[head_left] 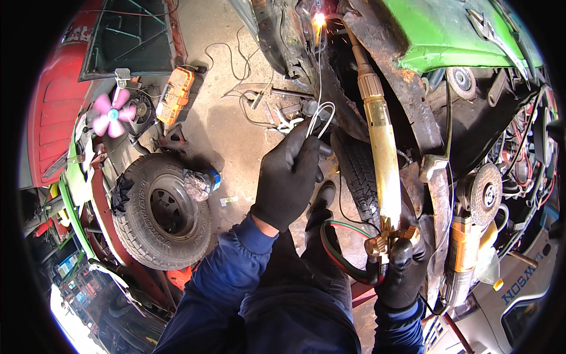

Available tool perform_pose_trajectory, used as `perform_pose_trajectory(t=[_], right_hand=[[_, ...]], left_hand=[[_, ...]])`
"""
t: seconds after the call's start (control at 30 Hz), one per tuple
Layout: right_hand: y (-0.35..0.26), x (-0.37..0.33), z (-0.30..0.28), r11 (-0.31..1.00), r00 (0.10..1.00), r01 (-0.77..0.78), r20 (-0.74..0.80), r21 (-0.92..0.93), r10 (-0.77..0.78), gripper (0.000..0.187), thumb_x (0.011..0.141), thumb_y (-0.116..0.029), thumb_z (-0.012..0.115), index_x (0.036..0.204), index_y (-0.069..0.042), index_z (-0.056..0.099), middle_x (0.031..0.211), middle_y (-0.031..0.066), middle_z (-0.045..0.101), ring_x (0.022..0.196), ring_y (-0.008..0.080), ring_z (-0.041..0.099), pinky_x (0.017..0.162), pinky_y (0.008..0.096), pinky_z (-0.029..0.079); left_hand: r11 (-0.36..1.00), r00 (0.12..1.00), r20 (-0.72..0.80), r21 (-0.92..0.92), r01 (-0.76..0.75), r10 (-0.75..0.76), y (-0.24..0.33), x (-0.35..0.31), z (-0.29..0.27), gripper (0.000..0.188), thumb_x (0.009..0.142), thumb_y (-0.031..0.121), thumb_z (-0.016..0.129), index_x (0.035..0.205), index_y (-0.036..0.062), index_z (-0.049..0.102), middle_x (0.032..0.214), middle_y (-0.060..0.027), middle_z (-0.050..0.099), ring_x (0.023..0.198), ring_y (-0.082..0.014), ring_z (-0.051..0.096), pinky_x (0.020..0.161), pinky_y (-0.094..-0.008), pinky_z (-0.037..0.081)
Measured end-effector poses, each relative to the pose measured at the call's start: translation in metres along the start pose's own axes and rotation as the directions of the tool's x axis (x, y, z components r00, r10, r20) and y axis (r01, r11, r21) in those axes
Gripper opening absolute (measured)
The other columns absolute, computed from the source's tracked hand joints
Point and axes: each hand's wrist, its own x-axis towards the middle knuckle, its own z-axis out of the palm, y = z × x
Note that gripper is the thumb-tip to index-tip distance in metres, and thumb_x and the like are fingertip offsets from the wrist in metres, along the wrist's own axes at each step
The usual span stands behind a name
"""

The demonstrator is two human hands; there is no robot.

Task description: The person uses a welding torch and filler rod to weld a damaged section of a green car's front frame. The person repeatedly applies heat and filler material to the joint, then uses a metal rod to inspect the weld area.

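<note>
My left hand [289, 177], in a black glove, is closed on a thin filler wire [320, 76]. The wire is bent into loops at the fingers, and its straight length runs up to a bright glow [319, 19] with a few sparks at the top. Wrapped round the valve end of a brass gas torch [383, 153] is my gloved right hand [404, 274]. The torch points away from me, its tip near the glow beside rusty sheet metal [377, 44]. Green and red hoses [331, 248] curve from its base. The glare hides the exact spot being heated.
A green body panel [460, 35] bearing a wrench [494, 38] lies far right; an angle grinder [466, 253] rests right of the torch. On the left are a wheel [132, 230], a pink-bladed fan [113, 113] and an orange-cased device [175, 94]. Cables [236, 71] cross the floor.
</note>
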Motion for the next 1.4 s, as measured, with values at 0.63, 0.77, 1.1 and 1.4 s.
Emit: perform_pose_trajectory(t=[0.63, 0.77, 1.1, 1.4], right_hand=[[0.014, -0.049, -0.033, 0.966, 0.979, -0.190, 0.106, 0.175, 0.174, 0.087, 0.086, -0.067, 0.081, 0.131, 0.006, 0.064, 0.097, 0.0096, 0.075, 0.077, 0.0180, 0.075, 0.064, 0.0286, 0.060], [0.017, -0.050, -0.027, 0.919, 0.944, -0.221, 0.309, 0.327, 0.117, 0.061, 0.100, -0.029, 0.080, 0.145, 0.006, 0.060, 0.117, 0.0112, 0.077, 0.099, 0.0162, 0.074, 0.088, 0.0330, 0.061], [0.007, -0.049, 0.029, 0.945, 0.721, -0.277, 0.688, 0.176, 0.083, 0.060, 0.102, -0.005, 0.072, 0.157, -0.001, 0.049, 0.134, 0.0056, 0.071, 0.127, 0.0145, 0.063, 0.108, 0.0327, 0.052], [-0.025, -0.050, 0.052, 0.889, 0.890, 0.350, 0.401, -0.296, -0.217, 0.083, 0.100, -0.031, 0.075, 0.167, -0.005, 0.032, 0.126, 0.0209, 0.062, 0.104, 0.0304, 0.068, 0.092, 0.0410, 0.056]], left_hand=[[0.966, 0.992, 0.079, -0.236, 0.110, -0.094, -0.014, -0.098, -0.017, 0.065, 0.109, 0.041, 0.059, 0.154, -0.0049, 0.049, 0.102, -0.0138, 0.075, 0.060, -0.0087, 0.062, 0.052, -0.0226, 0.043], [0.925, 0.993, 0.056, -0.362, 0.115, -0.102, -0.006, -0.121, -0.005, 0.071, 0.104, 0.042, 0.068, 0.154, -0.0052, 0.048, 0.109, -0.0156, 0.076, 0.065, -0.0124, 0.067, 0.054, -0.0240, 0.048], [0.846, 0.973, -0.095, -0.516, 0.133, -0.211, 0.022, -0.135, -0.032, 0.051, 0.109, 0.038, 0.060, 0.137, -0.0051, 0.058, 0.107, -0.0134, 0.072, 0.096, -0.0225, 0.071, 0.085, -0.0372, 0.059], [0.884, 0.931, -0.226, -0.436, 0.167, -0.288, 0.028, -0.102, -0.110, 0.046, 0.103, 0.047, 0.066, 0.125, 0.0067, 0.065, 0.093, -0.0073, 0.072, 0.080, -0.0161, 0.069, 0.064, -0.0281, 0.055]])
